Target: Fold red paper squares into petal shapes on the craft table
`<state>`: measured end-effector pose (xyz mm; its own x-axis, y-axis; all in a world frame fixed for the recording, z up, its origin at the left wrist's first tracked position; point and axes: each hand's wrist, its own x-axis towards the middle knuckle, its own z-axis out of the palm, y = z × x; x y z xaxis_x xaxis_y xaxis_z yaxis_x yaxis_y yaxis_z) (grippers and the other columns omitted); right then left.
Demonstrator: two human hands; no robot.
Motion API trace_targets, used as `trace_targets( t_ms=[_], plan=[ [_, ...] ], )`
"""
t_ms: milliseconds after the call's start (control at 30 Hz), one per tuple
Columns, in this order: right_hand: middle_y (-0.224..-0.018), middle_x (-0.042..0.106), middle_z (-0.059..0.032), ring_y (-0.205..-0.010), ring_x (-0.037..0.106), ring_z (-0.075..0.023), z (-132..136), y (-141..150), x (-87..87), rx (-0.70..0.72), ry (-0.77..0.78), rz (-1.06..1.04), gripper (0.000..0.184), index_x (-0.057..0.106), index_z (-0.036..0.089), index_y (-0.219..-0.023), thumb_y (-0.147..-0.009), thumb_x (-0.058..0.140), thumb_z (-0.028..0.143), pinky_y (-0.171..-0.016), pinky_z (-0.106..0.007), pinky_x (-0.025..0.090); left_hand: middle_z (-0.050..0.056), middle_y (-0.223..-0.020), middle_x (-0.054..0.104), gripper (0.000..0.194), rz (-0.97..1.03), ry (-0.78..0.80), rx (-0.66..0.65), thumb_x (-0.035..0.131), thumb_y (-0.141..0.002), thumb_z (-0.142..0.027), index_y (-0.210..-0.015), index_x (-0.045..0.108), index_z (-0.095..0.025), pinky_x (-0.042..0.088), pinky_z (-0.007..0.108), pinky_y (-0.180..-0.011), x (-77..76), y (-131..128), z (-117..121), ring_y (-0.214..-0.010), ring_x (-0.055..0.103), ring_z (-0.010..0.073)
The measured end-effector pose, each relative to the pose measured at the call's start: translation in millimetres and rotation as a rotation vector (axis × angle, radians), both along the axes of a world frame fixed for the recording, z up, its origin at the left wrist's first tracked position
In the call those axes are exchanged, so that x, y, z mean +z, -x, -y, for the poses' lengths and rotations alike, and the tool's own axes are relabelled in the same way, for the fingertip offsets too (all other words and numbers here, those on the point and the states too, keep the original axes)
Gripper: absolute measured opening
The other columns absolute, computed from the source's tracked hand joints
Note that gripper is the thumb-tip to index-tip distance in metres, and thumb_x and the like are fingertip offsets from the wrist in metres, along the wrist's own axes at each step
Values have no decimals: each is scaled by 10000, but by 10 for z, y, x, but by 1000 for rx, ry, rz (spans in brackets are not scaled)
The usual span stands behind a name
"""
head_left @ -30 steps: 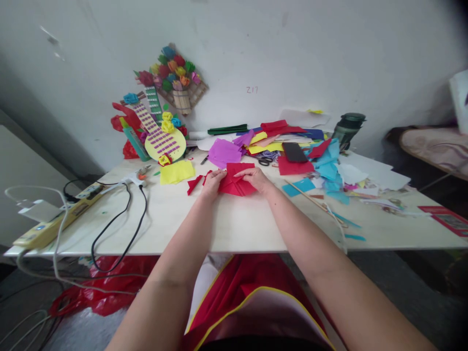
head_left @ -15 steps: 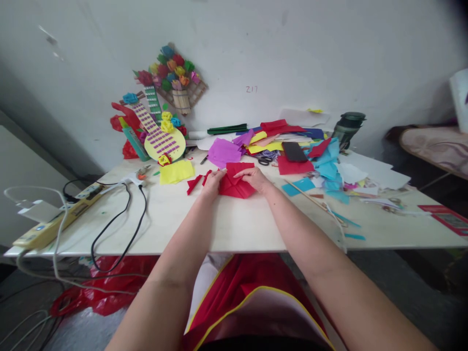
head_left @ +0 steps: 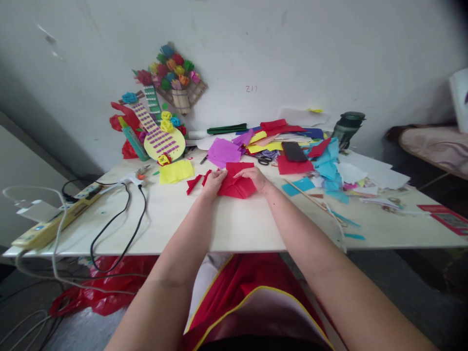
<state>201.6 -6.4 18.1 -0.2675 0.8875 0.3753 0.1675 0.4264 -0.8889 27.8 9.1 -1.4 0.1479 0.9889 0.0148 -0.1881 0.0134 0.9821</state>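
Note:
A creased sheet of red crepe paper [head_left: 239, 189] lies on the table in front of me, between my two hands. At its left edge, my left hand [head_left: 215, 181] is closed on the paper with the fingertips together. My right hand [head_left: 256, 177] reaches over the right part of the sheet, fingers bent and pointing left, gripping a fold of it. Small torn-looking red paper pieces [head_left: 193, 184] lie just left of my left hand. Beyond them is a yellow crepe paper piece [head_left: 177, 171], and behind the sheet a purple one [head_left: 224, 152].
Black-handled scissors [head_left: 264, 160] and a dark phone [head_left: 294, 151] lie among coloured paper at the back. Thin sticks [head_left: 316, 201] and blue scraps are on the right. A power strip [head_left: 54, 217] with cables sits left, near a guitar-shaped craft [head_left: 164, 141]. A dark bottle [head_left: 349, 129] stands back right.
The red sheet's lower right part has shifted slightly under my right hand. Both hands stay in nearly the same place on the paper.

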Motion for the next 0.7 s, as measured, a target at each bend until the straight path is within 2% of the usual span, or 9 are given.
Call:
trace_targets(
  t_ms=[100, 167, 267, 367, 500, 600, 700],
  plan=[
    [-709, 702, -37, -810, 621, -192, -1, 6, -11, -25, 12, -20, 270, 711, 187, -614, -726, 503, 319, -851, -317, 420, 16, -576, 632, 303, -56, -24, -2, 703, -648, -436, -718, 625, -152, 439, 246, -533, -17, 13, -13, -544, 583, 142],
    [-667, 682, -42, -738, 608, -184, -26, 29, -50, -72, 43, -19, 234, 695, 168, -617, -687, 587, 362, -785, -315, 430, 14, -577, 627, 313, -71, -49, -16, 698, -652, -449, -729, 630, -153, 431, 241, -528, -27, 19, -19, -529, 568, 133],
    [-629, 650, -14, -627, 565, -141, -92, 62, -132, -94, 61, -63, 182, 656, 161, -623, -608, 663, 342, -686, -288, 436, 13, -580, 617, 318, -93, -86, -30, 688, -662, -461, -725, 629, -156, 425, 243, -527, -22, 19, -8, -523, 555, 131],
    [-557, 599, 33, -546, 516, -104, -157, 70, -203, -100, 104, -101, 189, 651, 162, -707, -584, 683, 303, -651, -270, 434, 10, -584, 608, 313, -120, -124, -19, 669, -679, -471, -711, 622, -163, 425, 247, -537, -1, 13, 15, -535, 553, 134],
    [-596, 621, 17, -585, 554, -108, -180, 68, -229, -97, 143, -131, 180, 658, 157, -748, -595, 692, 246, -717, -294, 448, 5, -558, 581, 293, -169, -173, 19, 672, -679, -459, -673, 609, -173, 412, 243, -536, 13, 8, 28, -576, 554, 149],
    [-671, 655, -18, -660, 591, -126, -161, 80, -208, -117, 197, -160, 138, 643, 153, -682, -577, 708, 215, -768, -313, 451, 0, -533, 551, 286, -189, -211, 31, 674, -683, -446, -639, 588, -177, 378, 232, -505, 14, 8, 28, -570, 527, 145],
    [-635, 633, -4, -631, 572, -122, -141, 94, -182, -141, 213, -155, 125, 612, 155, -617, -571, 705, 225, -741, -307, 450, -12, -520, 518, 301, -229, -239, 50, 651, -704, -448, -612, 555, -178, 330, 223, -470, 21, 7, 31, -532, 473, 122]
  ],
)
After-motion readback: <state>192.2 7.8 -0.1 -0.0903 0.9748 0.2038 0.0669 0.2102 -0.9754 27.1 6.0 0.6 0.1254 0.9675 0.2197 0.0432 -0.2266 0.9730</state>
